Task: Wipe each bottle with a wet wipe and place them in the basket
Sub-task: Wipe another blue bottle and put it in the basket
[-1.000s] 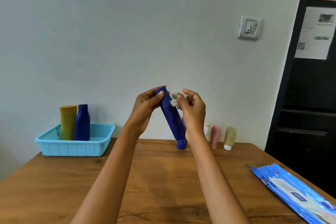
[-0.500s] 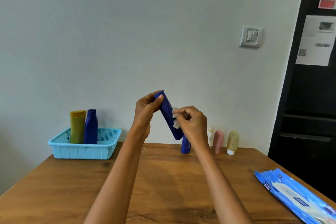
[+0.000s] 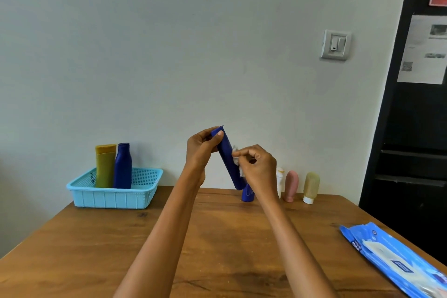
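A slim dark-blue plastic tube [image 3: 227, 162] hangs tilted at frame centre, above the wooden desk [image 3: 217, 237] — the left hand [image 3: 202, 150] grips its upper end, while the right hand [image 3: 257, 169] pinches a crumpled white wet wipe [image 3: 235, 153] against its side. The light-blue mesh basket [image 3: 116, 195] — at left — holds two bottles.

Soft, even daylight, faint shadows on the table [image 3: 217, 237]; sharp centre, slight wide-angle bending at edges.

Basket [image 3: 116, 197] right half free; olive tube [image 3: 104, 167] & blue bottle [image 3: 122, 166] block left. Table [image 3: 217, 244] middle open btwn arms.
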